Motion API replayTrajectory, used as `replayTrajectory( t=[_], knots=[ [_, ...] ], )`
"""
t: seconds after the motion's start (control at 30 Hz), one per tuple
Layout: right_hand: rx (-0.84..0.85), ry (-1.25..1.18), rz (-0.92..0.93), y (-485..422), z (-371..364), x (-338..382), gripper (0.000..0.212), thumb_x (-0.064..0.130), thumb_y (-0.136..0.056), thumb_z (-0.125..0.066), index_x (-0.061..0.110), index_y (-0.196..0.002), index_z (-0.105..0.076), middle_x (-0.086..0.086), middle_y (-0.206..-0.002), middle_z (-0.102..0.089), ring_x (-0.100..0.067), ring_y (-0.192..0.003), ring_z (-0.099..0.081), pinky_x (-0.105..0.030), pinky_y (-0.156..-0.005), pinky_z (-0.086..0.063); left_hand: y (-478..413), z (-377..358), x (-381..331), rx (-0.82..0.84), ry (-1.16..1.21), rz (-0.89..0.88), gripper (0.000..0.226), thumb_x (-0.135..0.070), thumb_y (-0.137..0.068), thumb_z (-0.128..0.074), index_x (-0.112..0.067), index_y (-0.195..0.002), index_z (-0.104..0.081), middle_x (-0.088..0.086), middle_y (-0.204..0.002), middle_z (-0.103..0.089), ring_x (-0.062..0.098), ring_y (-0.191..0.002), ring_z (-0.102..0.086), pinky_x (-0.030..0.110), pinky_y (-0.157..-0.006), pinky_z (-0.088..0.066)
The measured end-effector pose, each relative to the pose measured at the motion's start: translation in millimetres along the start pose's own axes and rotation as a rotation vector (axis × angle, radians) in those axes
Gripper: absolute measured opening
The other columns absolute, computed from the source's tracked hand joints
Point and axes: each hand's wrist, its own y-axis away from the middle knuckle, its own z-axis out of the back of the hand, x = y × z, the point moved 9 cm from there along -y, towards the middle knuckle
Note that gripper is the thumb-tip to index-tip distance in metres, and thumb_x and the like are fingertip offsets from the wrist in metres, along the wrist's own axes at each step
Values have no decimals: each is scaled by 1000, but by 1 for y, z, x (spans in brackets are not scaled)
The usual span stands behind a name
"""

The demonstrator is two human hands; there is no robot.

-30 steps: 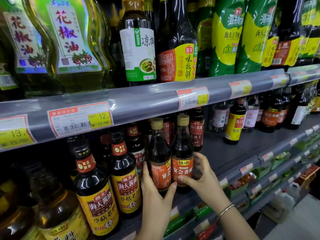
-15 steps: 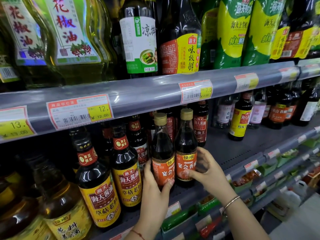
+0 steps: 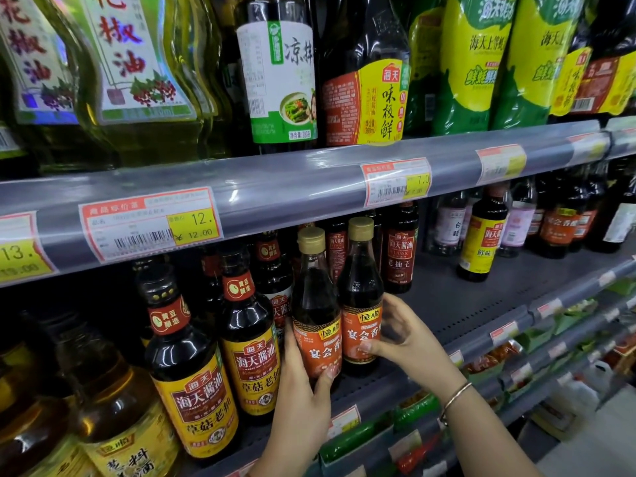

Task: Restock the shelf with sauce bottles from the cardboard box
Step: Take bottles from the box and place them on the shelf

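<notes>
Sauce bottles [image 3: 339, 315] upright, one per grip

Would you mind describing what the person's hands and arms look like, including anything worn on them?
Both forearms are bare, with no sleeves or gloves in view. The right hand has a thin metallic bangle at the wrist. The left hand shows no ring or band in view.

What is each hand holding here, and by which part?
Left hand grips the left orange-labelled bottle at its lower label; right hand grips the right orange-labelled bottle likewise.
</notes>
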Motion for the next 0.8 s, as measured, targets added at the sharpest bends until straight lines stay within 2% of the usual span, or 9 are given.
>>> replayTrajectory(
  t=[0.13,0.23,0.33,0.5,0.6,0.7,0.8],
  knots=[
    [-5,-8,-9,1,0,-2,82,26,-65,-81,31,-136,-42,11,-133,-55,-4,-121,-54,-39,-103,-47,2,1,-6,-10,22,-12,97,-15,-87,-63,-46,-145,10,-20,-156,-9,2,-144,-10,32,-119,-15],
    [-4,-10,-2,4,-3,0,82,31,-65,-82,31,-137,-41,11,-133,-56,-5,-122,-53,-42,-106,-44,6,2,-9,-39,21,-21,98,-21,-87,-63,-49,-142,13,-19,-157,-6,4,-145,-9,38,-120,-17],
    [-8,-9,-5,7,-5,1,87,42,-62,-83,32,-137,-41,13,-134,-55,-6,-125,-52,-44,-107,-42,9,1,-14,-34,14,-22,101,-24,-87,-64,-47,-141,18,-20,-154,-7,5,-145,-10,38,-120,-17],
    [-18,15,-10,9,-5,4,81,31,-70,-80,31,-140,-39,13,-137,-53,-4,-127,-50,-45,-108,-41,12,4,-20,-6,44,-3,107,-26,-84,-65,-49,-139,23,-21,-156,-4,4,-144,-11,38,-120,-18],
    [-23,26,-9,11,-5,5,80,29,-70,-79,33,-140,-39,15,-137,-53,-4,-127,-49,-43,-109,-41,18,7,-23,11,50,-18,106,-22,-85,-65,-47,-141,22,-25,-155,3,-1,-144,-5,29,-118,-13],
    [-35,24,-7,13,-6,5,77,27,-73,-77,33,-139,-39,14,-137,-53,-4,-127,-50,-40,-108,-41,26,11,-21,21,29,-42,104,-20,-85,-65,-51,-141,16,-25,-156,2,0,-146,-4,33,-120,-17],
    [-66,33,-5,17,-8,8,74,24,-75,-75,34,-139,-39,18,-135,-55,0,-125,-50,-26,-105,-43,36,13,-22,52,9,-80,100,-19,-86,-64,-58,-135,14,-30,-154,1,-7,-143,-5,21,-116,-16]
  ],
)
